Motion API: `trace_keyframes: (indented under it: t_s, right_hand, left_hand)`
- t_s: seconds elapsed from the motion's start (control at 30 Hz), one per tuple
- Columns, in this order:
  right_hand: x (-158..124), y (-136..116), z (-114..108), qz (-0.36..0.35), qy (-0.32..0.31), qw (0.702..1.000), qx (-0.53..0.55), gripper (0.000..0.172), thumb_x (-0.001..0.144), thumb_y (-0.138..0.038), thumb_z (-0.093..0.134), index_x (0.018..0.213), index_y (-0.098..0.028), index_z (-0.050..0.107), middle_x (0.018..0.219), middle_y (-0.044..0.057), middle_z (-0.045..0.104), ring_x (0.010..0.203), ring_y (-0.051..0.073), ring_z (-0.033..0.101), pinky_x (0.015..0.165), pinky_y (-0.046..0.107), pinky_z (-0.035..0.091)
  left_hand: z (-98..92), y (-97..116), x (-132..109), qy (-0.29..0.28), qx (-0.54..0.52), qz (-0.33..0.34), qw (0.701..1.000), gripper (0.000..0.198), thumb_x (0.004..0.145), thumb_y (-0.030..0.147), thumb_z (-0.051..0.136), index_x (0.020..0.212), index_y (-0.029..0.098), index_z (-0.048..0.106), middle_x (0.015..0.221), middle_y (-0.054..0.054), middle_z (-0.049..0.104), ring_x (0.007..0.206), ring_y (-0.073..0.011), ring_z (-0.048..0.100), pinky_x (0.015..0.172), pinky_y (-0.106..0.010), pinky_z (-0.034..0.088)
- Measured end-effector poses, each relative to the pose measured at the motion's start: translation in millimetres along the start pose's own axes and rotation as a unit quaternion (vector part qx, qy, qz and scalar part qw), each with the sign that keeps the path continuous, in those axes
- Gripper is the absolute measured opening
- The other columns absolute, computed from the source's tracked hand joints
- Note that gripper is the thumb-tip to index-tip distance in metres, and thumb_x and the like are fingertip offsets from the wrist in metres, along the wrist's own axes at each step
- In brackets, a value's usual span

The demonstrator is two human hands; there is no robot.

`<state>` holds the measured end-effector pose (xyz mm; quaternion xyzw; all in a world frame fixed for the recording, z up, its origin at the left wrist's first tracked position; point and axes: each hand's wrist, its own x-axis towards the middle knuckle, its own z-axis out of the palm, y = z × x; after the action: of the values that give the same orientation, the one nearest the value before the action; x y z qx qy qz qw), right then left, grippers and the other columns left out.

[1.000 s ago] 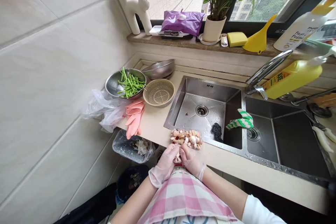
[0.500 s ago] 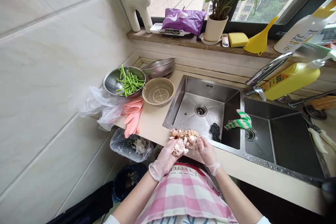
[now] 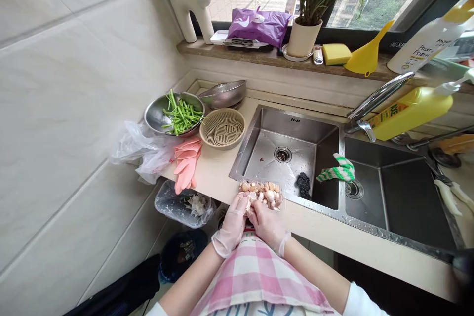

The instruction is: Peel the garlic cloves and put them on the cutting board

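Note:
Both my hands wear clear disposable gloves and meet in front of my apron at the counter's front edge. My left hand (image 3: 234,219) is closed around a pale garlic bulb (image 3: 250,201), mostly hidden by the fingers. Pressed against the same garlic, my right hand (image 3: 267,222) has its fingers bent in a pinch. Just beyond them, a clear tray of garlic cloves (image 3: 271,194) rests at the counter edge by the sink.
A double steel sink (image 3: 255,150) lies ahead, with a black scourer (image 3: 303,185) and a green-striped cloth (image 3: 337,170). Left are a bowl of green stalks (image 3: 181,116), a beige colander (image 3: 222,129) and pink gloves (image 3: 186,165). A lined bin (image 3: 168,202) hangs below.
My right hand has moved left from the tray's right side to join my left hand at the garlic. More of the cloves in the tray now show.

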<state>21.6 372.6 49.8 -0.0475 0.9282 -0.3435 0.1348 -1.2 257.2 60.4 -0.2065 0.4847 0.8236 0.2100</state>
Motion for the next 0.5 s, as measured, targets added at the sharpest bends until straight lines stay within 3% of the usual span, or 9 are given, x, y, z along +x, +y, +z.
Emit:
trace_keyframes:
  t_s: [0.3,0.5]
  right_hand:
    - [8,10,21,-0.075,-0.002,0.997,-0.024,0.017,0.091,-0.027,0.038,0.087,-0.018,0.052,0.077,0.006,0.065,0.065,0.016,0.056,0.058,0.025,0.031]
    - [11,14,30,-0.044,0.041,0.998,0.035,0.016,0.086,-0.023,0.037,0.080,-0.020,0.051,0.066,0.003,0.059,0.058,0.015,0.052,0.056,0.025,0.032]
  left_hand:
    - [-9.5,-1,-3,0.028,-0.012,0.005,1.000,0.027,0.075,0.033,0.069,0.099,0.020,0.070,0.113,-0.010,0.067,0.116,-0.0278,0.056,0.100,-0.039,0.043]
    - [-8.1,0,-2,-0.008,-0.040,-0.012,0.999,0.021,0.076,0.028,0.068,0.095,0.019,0.070,0.102,-0.009,0.069,0.109,-0.0272,0.059,0.094,-0.038,0.048]
